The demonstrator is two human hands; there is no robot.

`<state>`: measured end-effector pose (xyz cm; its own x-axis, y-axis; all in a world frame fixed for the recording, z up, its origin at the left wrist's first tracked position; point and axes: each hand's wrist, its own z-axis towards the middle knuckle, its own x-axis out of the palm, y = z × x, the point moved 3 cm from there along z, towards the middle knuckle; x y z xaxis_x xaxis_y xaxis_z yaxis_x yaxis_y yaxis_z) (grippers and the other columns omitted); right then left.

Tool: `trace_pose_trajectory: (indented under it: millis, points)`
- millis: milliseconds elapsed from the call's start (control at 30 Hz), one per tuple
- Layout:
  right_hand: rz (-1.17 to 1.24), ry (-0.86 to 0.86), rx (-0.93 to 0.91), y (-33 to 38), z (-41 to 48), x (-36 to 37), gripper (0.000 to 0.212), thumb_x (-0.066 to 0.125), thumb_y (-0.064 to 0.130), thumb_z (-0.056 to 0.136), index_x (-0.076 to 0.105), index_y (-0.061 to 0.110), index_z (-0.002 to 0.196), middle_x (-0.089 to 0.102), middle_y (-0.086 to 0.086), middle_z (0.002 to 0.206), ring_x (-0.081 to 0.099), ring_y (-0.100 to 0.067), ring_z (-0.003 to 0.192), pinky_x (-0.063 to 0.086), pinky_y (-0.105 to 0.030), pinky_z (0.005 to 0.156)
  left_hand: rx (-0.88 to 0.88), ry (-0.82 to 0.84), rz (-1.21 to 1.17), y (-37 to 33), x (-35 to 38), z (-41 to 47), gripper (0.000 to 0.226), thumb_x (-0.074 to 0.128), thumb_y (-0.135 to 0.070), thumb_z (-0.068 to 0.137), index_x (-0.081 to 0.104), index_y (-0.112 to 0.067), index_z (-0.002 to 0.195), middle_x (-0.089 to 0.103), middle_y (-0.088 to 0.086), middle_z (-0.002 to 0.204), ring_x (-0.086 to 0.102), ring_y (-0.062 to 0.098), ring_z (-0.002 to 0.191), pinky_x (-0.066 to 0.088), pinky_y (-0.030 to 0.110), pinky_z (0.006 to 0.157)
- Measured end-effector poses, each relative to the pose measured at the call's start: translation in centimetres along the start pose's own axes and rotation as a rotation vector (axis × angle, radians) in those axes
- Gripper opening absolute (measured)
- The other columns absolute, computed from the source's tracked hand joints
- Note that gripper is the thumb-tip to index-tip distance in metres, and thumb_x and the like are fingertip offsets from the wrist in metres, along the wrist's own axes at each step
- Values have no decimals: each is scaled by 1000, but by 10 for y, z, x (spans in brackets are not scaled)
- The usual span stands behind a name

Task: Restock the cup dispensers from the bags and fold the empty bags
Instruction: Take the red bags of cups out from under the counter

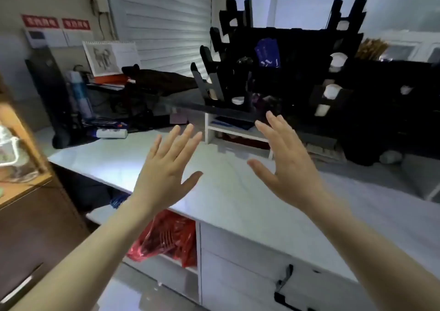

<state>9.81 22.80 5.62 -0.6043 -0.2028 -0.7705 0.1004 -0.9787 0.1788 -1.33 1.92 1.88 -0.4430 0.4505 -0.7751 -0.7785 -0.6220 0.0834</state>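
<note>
Hovering above a pale counter [238, 203] at the centre of the frame, the left hand [164, 175] and right hand [288, 167] are spread wide, fingers straight, holding nothing. Black cup dispensers [297, 72] stand at the upper right, at the back of the counter, with white cups [337, 60] showing in their openings. A red plastic bag [166, 236] sits on a shelf under the counter, lower centre.

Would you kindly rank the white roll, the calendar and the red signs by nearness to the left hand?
1. White roll, on the counter, left of the left hand.
2. Calendar, farther back.
3. Red signs, top left.
</note>
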Motion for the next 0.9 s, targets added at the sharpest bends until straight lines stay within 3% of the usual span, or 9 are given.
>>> trace_pose_trajectory:
  millis: [133, 267, 433, 667, 900]
  points:
    - [22, 53, 8, 42, 14, 61, 68, 53, 45, 90, 29, 17, 147, 25, -4, 156, 16, -20, 145, 16, -38, 116, -51, 28, -40, 65, 6, -39, 64, 44, -42, 87, 42, -8, 141, 35, 13, 149, 34, 35, 137, 32, 57, 107]
    - [48, 123, 78, 85, 20, 133, 66, 54, 42, 91, 30, 17, 147, 23, -3, 156, 14, -19, 146, 15, -39, 118, -40, 92, -52, 127, 16, -79, 65, 43, -41, 86, 43, -5, 140, 37, 15, 148, 36, 38, 135, 32, 57, 107]
    - [107, 245, 132, 133, 10, 205, 66, 60, 36, 90, 33, 13, 146, 28, -8, 154, 19, -25, 145, 17, -44, 118, -93, 253, -112, 181, 36, -128, 67, 40, -44, 87, 38, -9, 144, 33, 11, 151, 30, 33, 140, 25, 53, 112]
    - [143, 333, 161, 162, -10, 241, 62, 57, 34, 92, 34, 13, 145, 28, -6, 155, 16, -23, 145, 18, -43, 117, -42, 353, -114, 201, 53, -182, 63, 42, -40, 88, 40, -9, 143, 36, 11, 150, 34, 30, 138, 24, 51, 111]
    - [167, 368, 270, 174, -62, 277, 58, 58, 29, 91, 38, 12, 143, 32, -6, 152, 21, -23, 144, 17, -37, 117, -10, 465, -174, 198, 91, -225, 61, 62, -25, 87, 41, -9, 142, 38, 11, 149, 33, 30, 139, 25, 53, 113]
